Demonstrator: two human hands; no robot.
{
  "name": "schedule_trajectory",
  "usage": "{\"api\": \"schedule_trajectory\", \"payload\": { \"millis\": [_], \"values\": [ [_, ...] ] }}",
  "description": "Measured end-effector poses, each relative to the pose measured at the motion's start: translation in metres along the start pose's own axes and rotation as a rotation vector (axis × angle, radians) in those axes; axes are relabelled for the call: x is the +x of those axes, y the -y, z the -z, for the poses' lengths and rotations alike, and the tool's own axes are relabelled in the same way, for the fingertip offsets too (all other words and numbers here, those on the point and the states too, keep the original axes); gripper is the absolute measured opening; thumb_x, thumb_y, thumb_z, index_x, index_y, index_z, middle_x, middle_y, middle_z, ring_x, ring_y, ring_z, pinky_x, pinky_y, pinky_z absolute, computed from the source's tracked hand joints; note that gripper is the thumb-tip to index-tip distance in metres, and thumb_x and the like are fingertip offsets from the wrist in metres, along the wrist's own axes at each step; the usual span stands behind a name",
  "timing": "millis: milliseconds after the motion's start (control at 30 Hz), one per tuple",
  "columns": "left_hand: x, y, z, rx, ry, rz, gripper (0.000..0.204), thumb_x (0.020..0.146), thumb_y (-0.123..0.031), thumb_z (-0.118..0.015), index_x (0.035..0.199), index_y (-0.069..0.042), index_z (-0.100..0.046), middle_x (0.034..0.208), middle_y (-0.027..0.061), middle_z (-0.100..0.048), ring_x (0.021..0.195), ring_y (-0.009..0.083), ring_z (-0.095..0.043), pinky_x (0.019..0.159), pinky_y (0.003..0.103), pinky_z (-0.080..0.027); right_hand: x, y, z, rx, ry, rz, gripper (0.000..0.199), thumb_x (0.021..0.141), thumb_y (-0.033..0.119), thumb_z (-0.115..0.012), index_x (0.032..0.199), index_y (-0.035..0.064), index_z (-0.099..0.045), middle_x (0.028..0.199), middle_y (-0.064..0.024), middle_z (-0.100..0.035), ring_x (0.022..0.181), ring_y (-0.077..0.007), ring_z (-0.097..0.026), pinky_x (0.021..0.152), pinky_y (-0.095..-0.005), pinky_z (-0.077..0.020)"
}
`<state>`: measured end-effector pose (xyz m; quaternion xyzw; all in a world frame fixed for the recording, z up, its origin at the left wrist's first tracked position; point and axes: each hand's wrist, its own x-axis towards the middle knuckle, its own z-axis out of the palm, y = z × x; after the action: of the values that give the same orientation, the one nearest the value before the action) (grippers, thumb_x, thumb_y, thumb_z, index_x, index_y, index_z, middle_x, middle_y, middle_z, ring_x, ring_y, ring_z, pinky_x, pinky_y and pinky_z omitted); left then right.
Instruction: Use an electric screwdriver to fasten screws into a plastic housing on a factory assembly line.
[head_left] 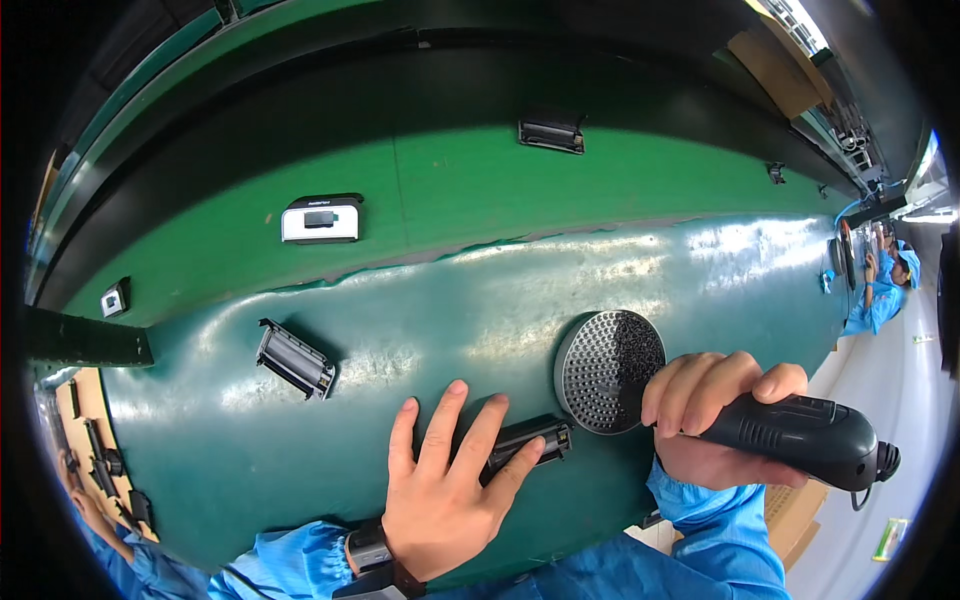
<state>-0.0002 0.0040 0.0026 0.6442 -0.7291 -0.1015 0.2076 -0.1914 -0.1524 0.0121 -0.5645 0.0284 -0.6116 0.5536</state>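
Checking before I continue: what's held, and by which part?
The right grip has the dark corded device by the end away from its cord; the left grip touches a black part, hold unclear.

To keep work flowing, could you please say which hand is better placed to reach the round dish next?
Probably the right hand: it is beside the round dish, holding a corded handheld tool, while the left hand partly covers a black plastic housing.
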Motion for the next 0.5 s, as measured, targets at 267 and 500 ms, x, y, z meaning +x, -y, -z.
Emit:
{"api": "schedule_trajectory", "payload": {
  "millis": [267,500],
  "values": [
    [0.002,0.000,0.000,0.004,-0.008,-0.002,0.035,0.083,-0.022,-0.079,0.118,-0.029,-0.083,0.142,0.0139,-0.063,0.140,0.0434,-0.051,0.115,0.066,-0.033,-0.001,-0.006,-0.001,-0.049,-0.037,-0.077,0.075,0.096,0.076,-0.060,0.131,0.0115,-0.050,0.082,-0.0123,-0.063,0.060,-0.0265,-0.064,0.052,-0.0417,-0.0547],
    [0.001,0.001,0.001,-0.009,0.005,0.007,0.035,0.088,-0.025,-0.073,0.122,-0.029,-0.080,0.146,0.0129,-0.061,0.141,0.0431,-0.051,0.112,0.070,-0.036,-0.002,-0.013,0.000,-0.036,0.004,-0.028,0.078,0.096,0.076,-0.060,0.127,0.0064,-0.047,0.082,-0.0162,-0.064,0.060,-0.0270,-0.064,0.053,-0.0415,-0.0562]
  ]
}}
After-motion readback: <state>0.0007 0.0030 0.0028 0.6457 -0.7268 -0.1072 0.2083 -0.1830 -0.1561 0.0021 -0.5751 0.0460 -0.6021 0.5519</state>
